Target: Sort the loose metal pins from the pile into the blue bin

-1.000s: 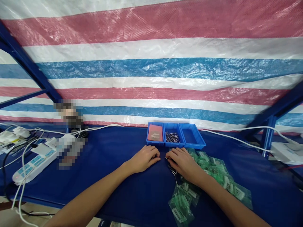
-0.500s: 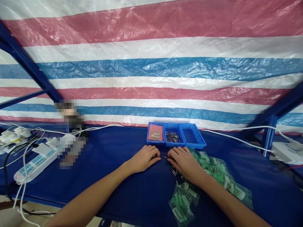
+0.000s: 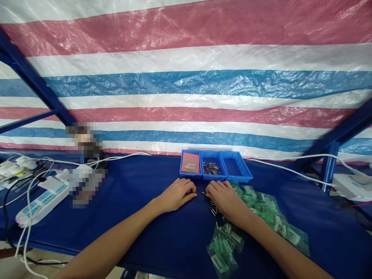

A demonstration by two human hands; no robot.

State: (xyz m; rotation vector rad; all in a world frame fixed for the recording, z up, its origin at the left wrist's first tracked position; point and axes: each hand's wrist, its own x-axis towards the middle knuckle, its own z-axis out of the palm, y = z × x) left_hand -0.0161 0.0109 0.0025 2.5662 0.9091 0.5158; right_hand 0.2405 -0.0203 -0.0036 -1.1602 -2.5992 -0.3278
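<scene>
Lower centre of frame, on bench (image 3: pixel 165 244) | my left hand (image 3: pixel 177 194) half-open, no item visible | my right hand (image 3: pixel 226 197) beside slim rods (image 3: pixel 212 208), grasp indeterminable | step: positioned at rods; lifting one requires fingertip pinch

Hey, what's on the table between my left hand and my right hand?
Mostly bare blue tabletop, plus a thin metal tip poking out beside your right hand, as the head view shows.
</scene>
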